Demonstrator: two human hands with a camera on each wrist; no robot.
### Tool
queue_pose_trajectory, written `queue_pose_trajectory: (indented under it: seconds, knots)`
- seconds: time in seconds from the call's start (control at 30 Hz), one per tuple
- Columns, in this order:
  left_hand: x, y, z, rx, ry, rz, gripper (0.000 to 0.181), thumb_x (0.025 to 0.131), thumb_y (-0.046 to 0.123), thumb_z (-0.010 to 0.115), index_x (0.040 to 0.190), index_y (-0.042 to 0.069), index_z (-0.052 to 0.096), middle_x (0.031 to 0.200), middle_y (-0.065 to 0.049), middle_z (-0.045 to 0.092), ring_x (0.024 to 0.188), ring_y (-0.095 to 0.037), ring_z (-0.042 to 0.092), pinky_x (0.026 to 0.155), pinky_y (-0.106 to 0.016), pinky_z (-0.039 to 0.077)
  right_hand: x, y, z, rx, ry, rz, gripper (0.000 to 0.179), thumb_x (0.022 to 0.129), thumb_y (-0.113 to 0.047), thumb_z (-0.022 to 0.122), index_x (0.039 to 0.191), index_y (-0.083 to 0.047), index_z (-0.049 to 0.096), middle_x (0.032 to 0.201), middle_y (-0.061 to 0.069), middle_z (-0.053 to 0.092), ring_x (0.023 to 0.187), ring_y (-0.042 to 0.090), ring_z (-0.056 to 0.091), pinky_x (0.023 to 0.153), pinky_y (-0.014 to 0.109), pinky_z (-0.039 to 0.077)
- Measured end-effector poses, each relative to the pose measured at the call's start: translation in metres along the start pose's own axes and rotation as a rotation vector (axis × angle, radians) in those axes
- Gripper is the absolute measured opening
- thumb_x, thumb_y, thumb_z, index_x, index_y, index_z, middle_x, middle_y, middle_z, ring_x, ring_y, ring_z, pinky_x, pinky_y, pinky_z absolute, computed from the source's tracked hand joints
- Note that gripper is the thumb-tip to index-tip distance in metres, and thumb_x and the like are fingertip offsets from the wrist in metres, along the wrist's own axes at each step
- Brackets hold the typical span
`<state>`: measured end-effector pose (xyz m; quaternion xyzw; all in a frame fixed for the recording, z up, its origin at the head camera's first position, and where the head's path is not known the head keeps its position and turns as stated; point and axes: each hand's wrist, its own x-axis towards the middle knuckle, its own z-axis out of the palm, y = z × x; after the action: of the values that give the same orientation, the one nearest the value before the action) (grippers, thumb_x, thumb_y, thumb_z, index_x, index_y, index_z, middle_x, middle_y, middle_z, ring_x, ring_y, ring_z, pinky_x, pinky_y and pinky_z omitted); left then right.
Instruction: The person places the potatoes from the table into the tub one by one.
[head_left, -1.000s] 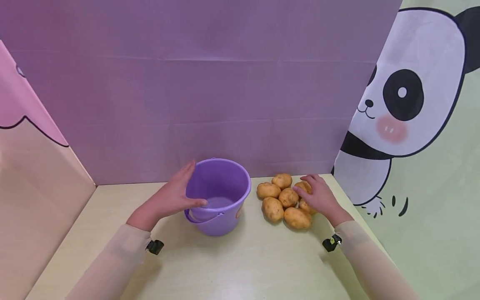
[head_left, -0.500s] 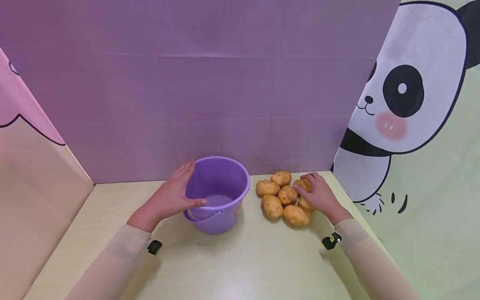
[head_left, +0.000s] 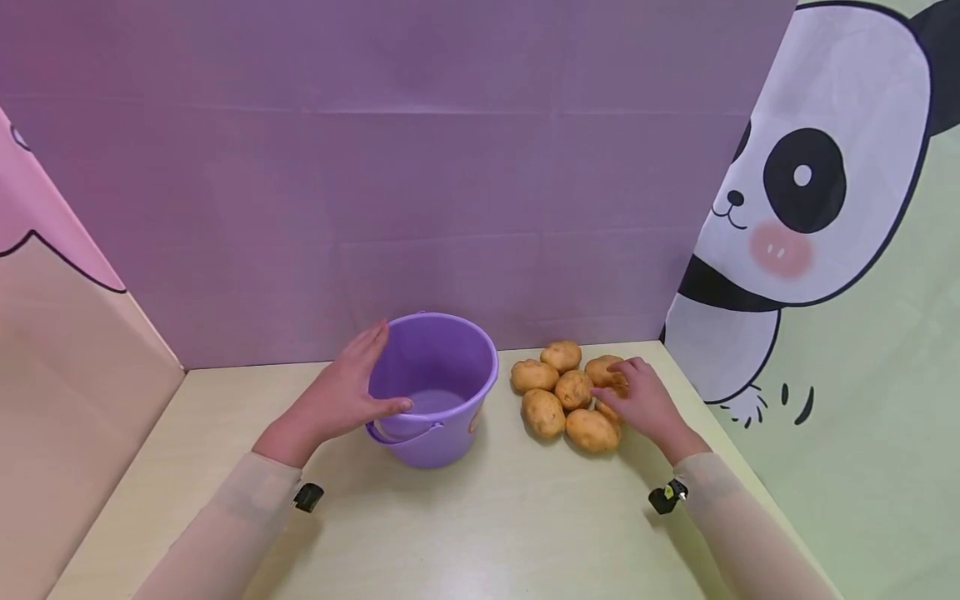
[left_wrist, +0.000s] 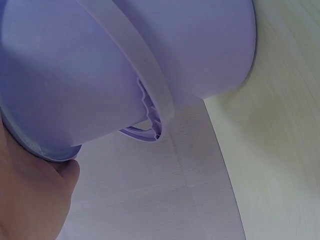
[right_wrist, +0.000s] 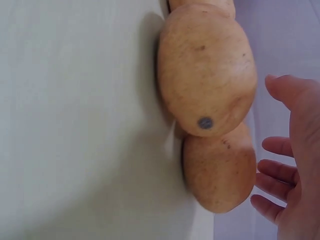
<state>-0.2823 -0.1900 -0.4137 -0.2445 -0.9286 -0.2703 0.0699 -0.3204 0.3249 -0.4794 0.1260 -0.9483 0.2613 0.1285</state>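
Observation:
A purple bucket (head_left: 442,437) stands upright on the table, its handle (head_left: 405,437) hanging down on the near left side. My left hand (head_left: 341,396) grips its rim from the left, thumb toward the near edge and fingers toward the far edge. The left wrist view shows a fingertip (left_wrist: 71,172) tucked at the rim. To the right lies a group of potatoes (head_left: 573,389). My right hand (head_left: 643,406) hovers at the group's right side, fingers spread and loosely bent with nothing between them. In the right wrist view its fingertips are near a potato (right_wrist: 222,172); another potato (right_wrist: 205,70) bears a dark round mark.
A pale wooden table (head_left: 480,533) carries the bucket and potatoes. Behind it rises a purple backdrop (head_left: 450,167). A panda-printed panel (head_left: 825,350) borders the right side, and a pink and beige panel (head_left: 60,375) borders the left.
My right hand has drawn back slightly toward the near right, uncovering more of the back right potato. My left hand stays on the bucket. The head view has shifted slightly.

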Motion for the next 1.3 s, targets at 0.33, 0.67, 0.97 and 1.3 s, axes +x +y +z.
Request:
queue_pose_trajectory:
  seconds: [0.33, 0.67, 0.97, 1.3]
  knots:
    - [-0.001, 0.001, -0.001, -0.002, 0.003, -0.007, 0.128, 0.088, 0.054, 0.090, 0.174, -0.006, 0.016, 0.184, -0.019, 0.010, 0.169, -0.044, 0.012, 0.133, -0.066, 0.020, -0.008, 0.009, 0.004, 0.000, -0.002, 0.043, 0.062, 0.098, -0.042, 0.084, 0.132, 0.007, 0.068, 0.129, 0.026, 0.062, 0.123, 0.046, 0.058, 0.109, 0.063, 0.049]
    - [-0.002, 0.002, -0.002, -0.004, 0.009, -0.003, 0.128, 0.089, 0.058, 0.089, 0.174, -0.005, 0.016, 0.184, -0.018, 0.011, 0.169, -0.044, 0.012, 0.132, -0.066, 0.022, -0.011, 0.011, 0.005, 0.004, -0.031, 0.099, 0.066, 0.098, -0.044, 0.083, 0.135, 0.008, 0.067, 0.135, 0.028, 0.060, 0.128, 0.048, 0.056, 0.113, 0.065, 0.047]
    - [-0.002, 0.000, 0.000, 0.002, 0.010, 0.002, 0.128, 0.089, 0.057, 0.089, 0.173, -0.006, 0.016, 0.184, -0.018, 0.010, 0.170, -0.042, 0.011, 0.133, -0.065, 0.020, -0.013, 0.018, 0.008, 0.016, -0.033, 0.092, 0.065, 0.096, -0.040, 0.088, 0.135, 0.007, 0.065, 0.130, 0.028, 0.061, 0.122, 0.048, 0.060, 0.111, 0.065, 0.048]
    - [-0.001, 0.001, 0.000, 0.008, 0.015, 0.014, 0.129, 0.089, 0.062, 0.086, 0.173, -0.007, 0.016, 0.184, -0.019, 0.012, 0.169, -0.043, 0.013, 0.132, -0.065, 0.022, -0.012, 0.020, 0.010, 0.092, -0.054, 0.118, 0.064, 0.096, -0.036, 0.089, 0.135, 0.007, 0.063, 0.128, 0.028, 0.056, 0.117, 0.045, 0.061, 0.110, 0.066, 0.048]
